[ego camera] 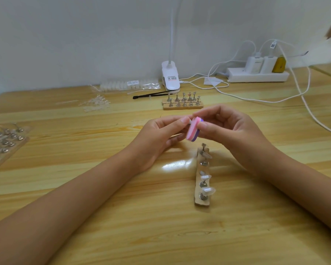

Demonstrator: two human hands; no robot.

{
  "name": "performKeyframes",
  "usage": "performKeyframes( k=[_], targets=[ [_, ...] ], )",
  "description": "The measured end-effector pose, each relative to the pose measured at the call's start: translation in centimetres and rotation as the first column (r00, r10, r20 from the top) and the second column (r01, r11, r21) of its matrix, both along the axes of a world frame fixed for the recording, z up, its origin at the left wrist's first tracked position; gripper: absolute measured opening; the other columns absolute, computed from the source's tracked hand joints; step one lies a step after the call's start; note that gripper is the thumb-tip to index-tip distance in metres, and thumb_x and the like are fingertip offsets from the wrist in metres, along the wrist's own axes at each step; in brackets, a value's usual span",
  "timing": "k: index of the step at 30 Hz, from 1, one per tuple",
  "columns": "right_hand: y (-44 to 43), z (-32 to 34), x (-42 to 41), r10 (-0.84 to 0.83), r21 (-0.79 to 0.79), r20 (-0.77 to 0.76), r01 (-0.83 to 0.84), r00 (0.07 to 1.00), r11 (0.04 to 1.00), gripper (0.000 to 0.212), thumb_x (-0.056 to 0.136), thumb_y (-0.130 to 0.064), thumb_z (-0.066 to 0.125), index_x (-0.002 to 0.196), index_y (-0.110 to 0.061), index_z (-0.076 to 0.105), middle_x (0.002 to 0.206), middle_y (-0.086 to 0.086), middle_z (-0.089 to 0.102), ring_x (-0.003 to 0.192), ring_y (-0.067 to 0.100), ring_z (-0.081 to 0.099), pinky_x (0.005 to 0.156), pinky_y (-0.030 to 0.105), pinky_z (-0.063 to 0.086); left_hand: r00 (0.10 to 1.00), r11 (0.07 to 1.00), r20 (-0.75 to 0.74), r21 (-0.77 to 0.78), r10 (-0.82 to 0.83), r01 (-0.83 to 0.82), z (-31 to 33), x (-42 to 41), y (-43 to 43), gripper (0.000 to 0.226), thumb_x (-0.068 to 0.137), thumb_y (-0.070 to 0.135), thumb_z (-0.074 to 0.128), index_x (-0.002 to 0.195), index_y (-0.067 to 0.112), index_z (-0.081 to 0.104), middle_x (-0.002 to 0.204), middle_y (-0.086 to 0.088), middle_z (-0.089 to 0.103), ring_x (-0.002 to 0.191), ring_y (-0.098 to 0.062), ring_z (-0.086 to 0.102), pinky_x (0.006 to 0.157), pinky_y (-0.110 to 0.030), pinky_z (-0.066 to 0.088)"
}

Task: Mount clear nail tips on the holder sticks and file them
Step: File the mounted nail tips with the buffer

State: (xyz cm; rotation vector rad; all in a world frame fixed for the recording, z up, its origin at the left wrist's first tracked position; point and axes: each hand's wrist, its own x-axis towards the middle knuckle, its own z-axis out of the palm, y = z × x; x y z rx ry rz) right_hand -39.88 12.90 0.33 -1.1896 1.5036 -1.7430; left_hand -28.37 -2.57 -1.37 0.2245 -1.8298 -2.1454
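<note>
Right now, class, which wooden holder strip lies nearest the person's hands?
The single strip running lengthwise just below the right hand; the others sit by the lamp and at the left edge.

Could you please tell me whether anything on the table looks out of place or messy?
Nothing looks damaged. A heap of loose nail tips lies scattered at the far left of the table, and the holder sticks on the board at the left edge look jumbled, not in rows.

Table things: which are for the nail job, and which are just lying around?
For the job: pink-and-purple block file in the right hand; small clear nail tip in the left hand; near wooden strip of metal holder sticks.
Lying about: white clip lamp; white power strip; thin black brush.
</note>
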Motion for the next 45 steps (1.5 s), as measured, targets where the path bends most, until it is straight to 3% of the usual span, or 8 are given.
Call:
performKeyframes(
  k=[3,9,20,28,33,38,42,45],
  targets=[
    [-0.03,0.05,-0.39,-0.083,-0.043,0.081,0.086,0.993,0.995,0.033,0.075,-0.019,0.068,0.106,-0.007,0.063,0.099,0.007,0.069,0.094,0.016,0.069,0.084,0.026,0.056,1.000,1.000,0.008,-0.023,0.001,-0.001,0.02,-0.08,0.06,0.033,0.083,0.026,0.065,0.113,0.014,0.070,0.100,0.002,0.074,0.097,-0.007,0.067,0.086,-0.020,0.052],
    [-0.03,-0.06,-0.13,-0.018,-0.006,0.071,0.018,0.997,1.000,0.028,0.077,-0.017,0.069,0.103,-0.005,0.064,0.091,0.004,0.072,0.090,0.017,0.071,0.084,0.029,0.057,1.000,0.999,-0.012,0.043,0.009,-0.009,0.05,-0.03,-0.04,0.010,0.079,0.022,0.068,0.087,0.016,0.063,0.083,0.003,0.071,0.079,-0.008,0.068,0.076,-0.019,0.054],
    [-0.15,-0.18,-0.25,-0.105,-0.017,0.117,0.107,0.988,0.994,0.033,0.072,-0.019,0.071,0.101,-0.007,0.062,0.090,0.002,0.070,0.093,0.019,0.070,0.091,0.036,0.057,1.000,0.997,-0.019,0.075,0.007,-0.005,0.05,-0.07,-0.15,0.008,0.079,0.022,0.075,0.073,0.026,0.071,0.083,0.003,0.072,0.082,-0.009,0.069,0.081,-0.021,0.055],
    [-0.15,-0.05,-0.40,-0.090,-0.039,0.119,0.095,0.989,0.995,0.028,0.076,-0.019,0.069,0.101,-0.006,0.064,0.090,0.002,0.072,0.091,0.017,0.071,0.085,0.029,0.056,1.000,0.997,-0.020,0.068,0.020,-0.019,0.05,-0.08,-0.08,0.006,0.076,0.021,0.072,0.075,0.022,0.067,0.084,-0.003,0.071,0.087,-0.013,0.069,0.084,-0.023,0.055],
    [0.13,-0.14,0.15,0.049,0.086,-0.017,-0.047,0.999,0.995,0.030,0.080,-0.016,0.069,0.106,-0.001,0.064,0.099,0.009,0.074,0.094,0.020,0.072,0.082,0.026,0.057,0.999,0.996,-0.035,0.092,0.002,0.002,0.13,0.01,-0.21,0.008,0.080,0.018,0.068,0.083,0.016,0.061,0.086,-0.004,0.073,0.084,-0.015,0.071,0.077,-0.023,0.055],
    [-0.06,0.08,-0.39,-0.149,0.000,0.076,0.149,0.986,0.989,0.031,0.076,-0.015,0.069,0.103,-0.002,0.063,0.100,0.021,0.067,0.097,0.030,0.070,0.086,0.029,0.058,1.000,0.996,-0.022,0.090,0.012,-0.010,0.05,-0.05,-0.15,0.006,0.078,0.020,0.071,0.077,0.020,0.065,0.087,-0.003,0.074,0.086,-0.013,0.070,0.082,-0.022,0.055],
    [-0.18,-0.26,0.18,-0.041,0.012,0.014,0.041,0.999,0.999,0.023,0.078,-0.014,0.070,0.098,-0.006,0.064,0.090,0.007,0.073,0.090,0.017,0.071,0.083,0.027,0.057,1.000,0.996,-0.025,0.086,0.005,-0.003,0.08,0.00,-0.16,0.005,0.079,0.020,0.070,0.077,0.020,0.064,0.086,-0.003,0.073,0.082,-0.012,0.070,0.077,-0.022,0.055],
    [-0.31,-0.18,-0.14,-0.139,-0.023,0.048,0.140,0.989,0.990,0.023,0.080,-0.014,0.070,0.101,-0.008,0.064,0.094,0.007,0.071,0.093,0.018,0.070,0.085,0.028,0.057,1.000,0.995,-0.022,0.099,0.010,-0.007,0.15,0.00,-0.23,0.006,0.078,0.020,0.070,0.076,0.022,0.065,0.085,-0.002,0.073,0.084,-0.012,0.070,0.082,-0.023,0.055]
  ],
)
